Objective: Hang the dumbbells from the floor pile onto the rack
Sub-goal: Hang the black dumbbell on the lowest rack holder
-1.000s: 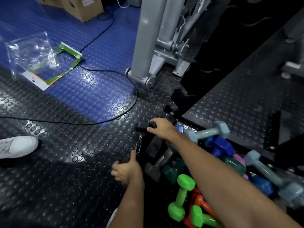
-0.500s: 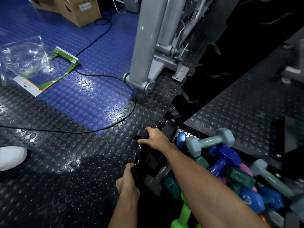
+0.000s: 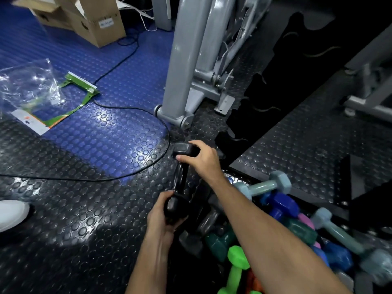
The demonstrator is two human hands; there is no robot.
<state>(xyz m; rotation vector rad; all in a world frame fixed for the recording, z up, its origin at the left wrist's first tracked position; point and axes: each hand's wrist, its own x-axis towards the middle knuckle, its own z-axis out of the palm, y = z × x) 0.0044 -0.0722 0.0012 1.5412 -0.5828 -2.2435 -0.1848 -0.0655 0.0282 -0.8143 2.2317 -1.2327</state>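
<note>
Both hands grasp one black dumbbell [image 3: 180, 179]: our right hand [image 3: 203, 160] curls round its far head, our left hand [image 3: 163, 215] round its near head, beside the pile [image 3: 286, 225].

The white shoe [image 3: 11, 214] is cut off by the left edge; the right forearm hides part of the dumbbell pile [image 3: 297, 225], whose lower-right dumbbells blur

dumbbell pile [image 3: 282, 221] set right of a held dumbbell [image 3: 180, 177]
rack [image 3: 282, 85] placed behind the pile; box [image 3: 93, 20] far left behind.
</note>
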